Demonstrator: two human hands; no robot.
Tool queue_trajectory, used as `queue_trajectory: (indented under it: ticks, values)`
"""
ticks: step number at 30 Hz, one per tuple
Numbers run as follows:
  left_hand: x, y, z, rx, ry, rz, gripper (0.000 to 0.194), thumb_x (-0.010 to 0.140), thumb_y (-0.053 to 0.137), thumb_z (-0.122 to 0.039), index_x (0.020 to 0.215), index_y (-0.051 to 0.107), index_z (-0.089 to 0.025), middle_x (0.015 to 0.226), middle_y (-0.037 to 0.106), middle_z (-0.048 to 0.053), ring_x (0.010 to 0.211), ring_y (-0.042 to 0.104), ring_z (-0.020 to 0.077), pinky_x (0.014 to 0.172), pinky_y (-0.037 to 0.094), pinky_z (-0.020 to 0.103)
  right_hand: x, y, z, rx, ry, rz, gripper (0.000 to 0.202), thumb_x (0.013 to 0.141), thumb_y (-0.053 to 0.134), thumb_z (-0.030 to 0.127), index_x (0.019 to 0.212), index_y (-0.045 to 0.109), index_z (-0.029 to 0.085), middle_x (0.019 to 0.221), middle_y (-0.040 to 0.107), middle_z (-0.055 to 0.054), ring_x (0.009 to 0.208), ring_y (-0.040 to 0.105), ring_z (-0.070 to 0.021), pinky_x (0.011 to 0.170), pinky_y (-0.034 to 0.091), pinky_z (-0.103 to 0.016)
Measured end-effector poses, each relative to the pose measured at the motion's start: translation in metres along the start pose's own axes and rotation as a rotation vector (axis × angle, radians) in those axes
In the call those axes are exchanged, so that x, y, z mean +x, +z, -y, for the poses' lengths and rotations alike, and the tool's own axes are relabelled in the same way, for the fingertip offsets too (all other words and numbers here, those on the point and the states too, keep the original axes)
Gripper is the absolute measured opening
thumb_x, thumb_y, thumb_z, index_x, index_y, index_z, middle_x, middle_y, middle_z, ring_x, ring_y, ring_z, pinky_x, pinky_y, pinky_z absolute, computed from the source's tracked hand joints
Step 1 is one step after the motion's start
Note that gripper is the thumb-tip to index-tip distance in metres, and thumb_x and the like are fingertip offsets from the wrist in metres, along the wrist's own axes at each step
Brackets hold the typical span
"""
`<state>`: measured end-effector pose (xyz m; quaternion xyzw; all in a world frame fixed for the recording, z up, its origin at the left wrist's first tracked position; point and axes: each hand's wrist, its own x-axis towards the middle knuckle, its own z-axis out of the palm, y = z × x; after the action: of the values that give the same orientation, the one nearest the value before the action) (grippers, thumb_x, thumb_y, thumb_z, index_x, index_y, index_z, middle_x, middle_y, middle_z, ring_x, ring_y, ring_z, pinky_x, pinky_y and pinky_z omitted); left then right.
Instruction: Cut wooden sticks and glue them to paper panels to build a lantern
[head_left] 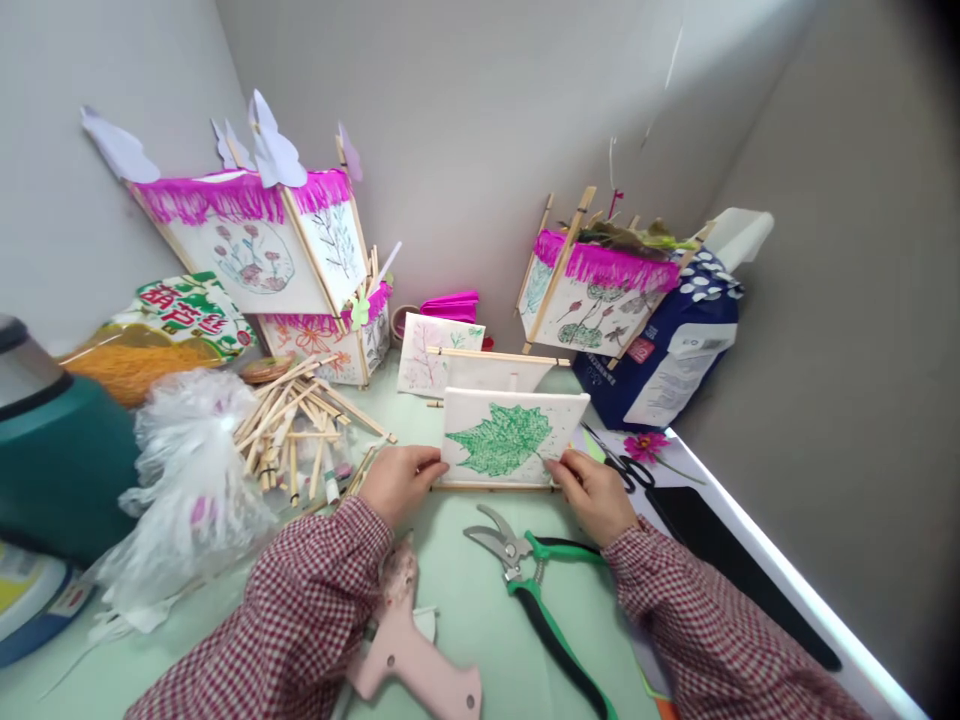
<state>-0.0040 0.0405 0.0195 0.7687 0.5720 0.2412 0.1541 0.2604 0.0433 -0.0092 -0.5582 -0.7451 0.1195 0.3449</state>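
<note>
A white panel with a green leaf print (504, 438) stands nearly upright in the middle of the table. My left hand (401, 482) pinches its lower left edge, and my right hand (594, 490) grips it near the lower right corner. Along the panel's bottom edge runs a thin wooden stick (495, 487). Close behind stands a second white panel with a wooden stick (499, 355) along its top. Nearer to me lie green-handled pruning shears (529, 560) with their blades apart. A pink glue gun (416, 645) rests beside my left forearm.
Wooden sticks (292, 420) lie piled at the left, beside a crumpled plastic bag (191, 470) and a teal flask (60, 460). Paper lanterns (247, 245) stand at the back left, another lantern (592, 290) at the right. Black scissors (634, 472) and a black phone-like slab (735, 570) lie right.
</note>
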Motion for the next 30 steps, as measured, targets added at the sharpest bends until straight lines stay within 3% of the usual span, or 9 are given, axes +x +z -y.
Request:
queue_trajectory:
  ticks: [4, 14, 30]
  values:
    - [0.001, 0.0, 0.005, 0.028, 0.036, 0.019, 0.034, 0.082, 0.04, -0.034, 0.061, 0.063, -0.02, 0.051, 0.055, -0.002, 0.052, 0.046, 0.0119, 0.051, 0.028, 0.022, -0.001, 0.003, -0.004, -0.032, 0.008, 0.013, 0.033, 0.087, 0.04, 0.038, 0.059, 0.041, 0.022, 0.061, 0.055, -0.003, 0.063, 0.052, -0.0174, 0.058, 0.034, -0.027]
    - [0.002, 0.002, 0.013, -0.096, -0.009, 0.009, 0.029, 0.081, 0.044, -0.031, 0.09, 0.071, -0.023, 0.074, 0.07, 0.0, 0.066, 0.059, 0.0135, 0.061, 0.038, 0.02, 0.0, 0.007, -0.008, -0.103, -0.023, -0.04, 0.036, 0.087, 0.039, 0.041, 0.057, 0.042, 0.022, 0.055, 0.053, -0.001, 0.055, 0.049, -0.0149, 0.055, 0.034, -0.026]
    - [0.001, 0.0, 0.003, 0.035, -0.017, 0.046, 0.029, 0.082, 0.045, -0.031, 0.088, 0.072, -0.023, 0.072, 0.07, 0.001, 0.062, 0.056, 0.0121, 0.059, 0.033, 0.022, 0.0, 0.008, -0.015, -0.16, -0.034, -0.046, 0.039, 0.086, 0.039, 0.044, 0.054, 0.043, 0.021, 0.05, 0.051, 0.001, 0.049, 0.05, -0.0138, 0.051, 0.035, -0.024]
